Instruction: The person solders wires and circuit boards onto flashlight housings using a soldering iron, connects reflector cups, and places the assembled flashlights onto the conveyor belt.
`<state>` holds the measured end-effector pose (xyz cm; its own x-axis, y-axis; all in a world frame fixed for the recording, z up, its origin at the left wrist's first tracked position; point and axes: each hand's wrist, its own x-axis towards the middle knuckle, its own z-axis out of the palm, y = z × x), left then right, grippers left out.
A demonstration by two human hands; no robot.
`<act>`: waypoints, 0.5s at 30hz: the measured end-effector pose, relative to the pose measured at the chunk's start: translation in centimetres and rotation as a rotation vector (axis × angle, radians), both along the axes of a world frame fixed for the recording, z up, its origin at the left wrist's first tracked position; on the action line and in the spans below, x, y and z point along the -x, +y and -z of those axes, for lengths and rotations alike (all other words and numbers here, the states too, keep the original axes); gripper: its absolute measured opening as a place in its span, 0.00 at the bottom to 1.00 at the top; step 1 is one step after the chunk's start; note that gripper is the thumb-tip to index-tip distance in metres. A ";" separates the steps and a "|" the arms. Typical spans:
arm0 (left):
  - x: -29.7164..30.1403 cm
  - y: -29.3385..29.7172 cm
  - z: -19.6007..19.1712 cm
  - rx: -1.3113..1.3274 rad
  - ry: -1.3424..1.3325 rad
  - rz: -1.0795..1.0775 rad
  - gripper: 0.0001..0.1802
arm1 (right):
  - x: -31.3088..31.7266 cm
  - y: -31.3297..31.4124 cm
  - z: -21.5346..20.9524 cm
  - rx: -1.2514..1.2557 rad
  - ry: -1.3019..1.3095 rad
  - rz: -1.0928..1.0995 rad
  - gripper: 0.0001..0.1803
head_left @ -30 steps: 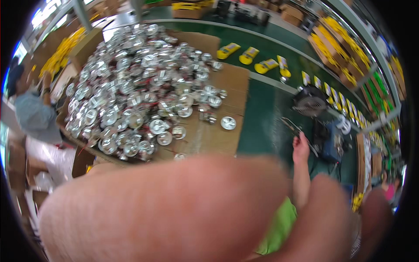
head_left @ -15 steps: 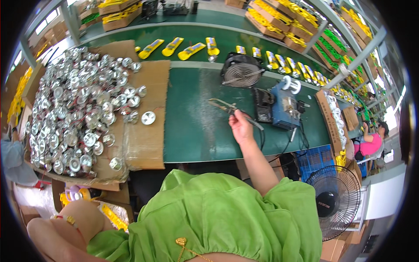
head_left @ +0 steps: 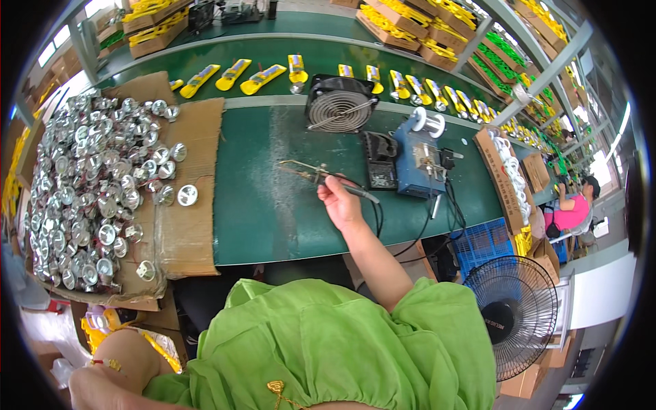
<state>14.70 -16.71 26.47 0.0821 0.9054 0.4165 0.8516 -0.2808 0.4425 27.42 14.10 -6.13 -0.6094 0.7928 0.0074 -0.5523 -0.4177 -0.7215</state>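
My right hand grips the handle of a soldering iron that has a thin curved tube along its front. The iron's tip points left, above the green tabletop. At the lower left, my left arm is bent, with a bracelet at its wrist; the fingers of my left hand are hidden. On the left, a heap of small silvery reflector cups with thin wires lies on cardboard. One round cup sits apart at the heap's right side.
Right of the iron stand a black holder and a blue machine with a white spool. Behind them is a square black fan. Yellow flashlight-like bodies line the rear strip. A floor fan stands at right.
The whole view has shifted, moving the table's things leftward in the picture. My right hand still holds the soldering iron; its tip now points a little more level.
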 end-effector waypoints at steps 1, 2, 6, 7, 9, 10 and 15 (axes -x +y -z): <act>-0.1 0.4 0.0 0.000 -0.006 -0.003 0.18 | -0.1 0.0 0.0 -0.007 -0.007 -0.006 0.04; -0.4 0.7 0.1 -0.005 -0.011 -0.006 0.18 | -0.2 0.1 0.0 -0.010 0.002 -0.025 0.05; -1.3 0.9 0.6 -0.011 -0.023 -0.005 0.20 | -0.2 0.1 -0.2 -0.001 0.012 -0.027 0.05; -1.8 0.8 0.5 -0.004 -0.031 -0.004 0.20 | -0.2 0.0 -0.2 -0.006 0.021 -0.046 0.05; -2.4 1.0 0.1 0.005 -0.034 -0.002 0.21 | -0.2 -0.1 0.0 -0.008 0.010 -0.029 0.06; -2.6 1.3 -0.3 0.013 -0.038 -0.004 0.21 | -0.2 0.0 0.1 -0.013 0.015 -0.008 0.06; 1.5 5.6 -2.9 0.149 0.024 0.041 0.17 | -0.3 0.1 0.3 0.018 0.055 -0.030 0.04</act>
<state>13.18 -11.10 29.42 0.1286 0.9528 0.2749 0.8514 -0.2482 0.4620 27.76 14.21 -6.42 -0.6316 0.7748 0.0271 -0.5778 -0.4472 -0.6828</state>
